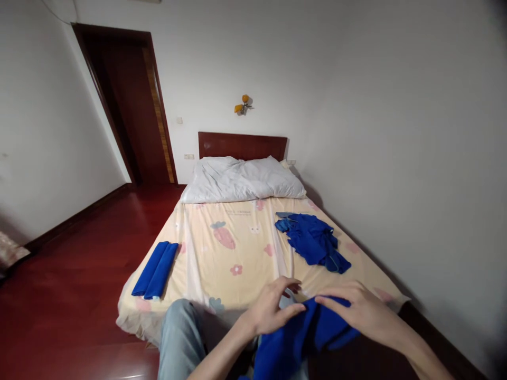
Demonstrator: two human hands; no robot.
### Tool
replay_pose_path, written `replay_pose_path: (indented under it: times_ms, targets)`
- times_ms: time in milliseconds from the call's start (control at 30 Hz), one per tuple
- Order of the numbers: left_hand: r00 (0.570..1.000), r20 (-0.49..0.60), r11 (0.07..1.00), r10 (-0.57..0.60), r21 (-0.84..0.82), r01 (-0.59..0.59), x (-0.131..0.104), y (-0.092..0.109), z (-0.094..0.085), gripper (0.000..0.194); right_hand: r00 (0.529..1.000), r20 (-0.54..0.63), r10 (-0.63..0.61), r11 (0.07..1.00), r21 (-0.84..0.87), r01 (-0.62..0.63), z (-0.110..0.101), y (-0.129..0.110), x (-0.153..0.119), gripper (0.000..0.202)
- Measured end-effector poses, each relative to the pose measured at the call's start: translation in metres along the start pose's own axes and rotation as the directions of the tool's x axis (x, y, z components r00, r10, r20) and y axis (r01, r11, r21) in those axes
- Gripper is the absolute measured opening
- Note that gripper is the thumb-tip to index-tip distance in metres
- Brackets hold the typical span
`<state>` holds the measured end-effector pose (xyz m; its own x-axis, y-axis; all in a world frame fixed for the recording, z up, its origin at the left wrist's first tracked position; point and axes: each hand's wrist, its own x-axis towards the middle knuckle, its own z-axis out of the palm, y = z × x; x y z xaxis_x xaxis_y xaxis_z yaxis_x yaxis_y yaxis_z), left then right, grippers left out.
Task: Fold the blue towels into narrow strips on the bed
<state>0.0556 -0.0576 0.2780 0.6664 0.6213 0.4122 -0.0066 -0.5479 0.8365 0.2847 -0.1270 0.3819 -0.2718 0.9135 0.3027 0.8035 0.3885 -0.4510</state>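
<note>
In front of me, low in the head view, hangs a piece of blue clothing (285, 345); its exact kind cannot be made out. My left hand (271, 306) is closed on its upper edge, the thumb lying along the fabric and the fingers curved behind. To the right, my right hand (354, 306) grips the same cloth, thumb on the near side. The fabric drops in folds between and below both hands, over my lap. A crumpled heap of blue clothes (312, 240) lies on the bed just beyond my right hand.
Two neatly folded blue garments (156, 270) lie side by side on the bed's left edge. The bed has a cream patterned sheet (222, 264), with a white quilt (245, 179) against the dark headboard (241, 145). My jeans-clad knee (180, 327) is at the near edge.
</note>
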Motion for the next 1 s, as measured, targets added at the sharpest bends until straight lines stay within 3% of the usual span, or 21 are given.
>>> replay_pose_path:
  times_ms: [100,200,300,433,500,600,733,867,1000]
  targets:
    - [0.996,0.078,0.999,0.039,-0.026,-0.038,0.009,0.017,0.0,0.021,0.999,-0.035,-0.026,0.998,-0.063,0.023,0.002,-0.005,-0.013,0.026]
    - [1.0,-0.005,0.999,0.028,0.044,-0.028,-0.001,0.013,0.0,0.014,0.993,-0.106,-0.046,0.996,-0.079,0.038,0.009,-0.004,-0.015,0.03]
    - [0.997,-0.077,0.997,-0.009,0.073,0.015,-0.017,-0.003,0.002,0.017,0.993,-0.108,-0.048,0.999,-0.027,0.045,0.015,-0.01,-0.006,0.036]
    - [0.996,0.069,0.995,-0.052,0.084,0.046,-0.05,-0.038,-0.002,0.013,0.987,-0.156,-0.028,0.999,0.025,0.033,0.01,-0.015,0.004,0.046]
    - [0.988,0.108,0.988,-0.114,0.116,0.102,-0.074,-0.062,-0.01,0.022,0.979,-0.203,0.007,0.999,0.033,0.0,0.001,-0.007,0.004,0.048]
    - [0.963,0.093,0.961,-0.252,0.139,0.238,-0.113,-0.099,-0.029,0.046,0.964,-0.243,0.107,0.994,0.06,-0.096,-0.015,0.016,-0.001,0.045]
    - [0.932,-0.043,0.916,-0.359,0.177,0.361,-0.155,-0.131,-0.067,0.054,0.906,-0.305,0.295,0.955,0.137,-0.265,-0.035,0.048,-0.011,0.04]
    - [0.901,-0.192,0.868,-0.39,0.251,0.429,-0.18,-0.135,-0.111,0.053,0.866,-0.298,0.401,0.916,0.158,-0.369,-0.047,0.075,-0.02,0.036]
    - [0.878,-0.344,0.83,-0.334,0.334,0.446,-0.189,-0.119,-0.152,0.047,0.875,-0.296,0.384,0.914,-0.014,-0.406,-0.045,0.099,-0.025,0.028]
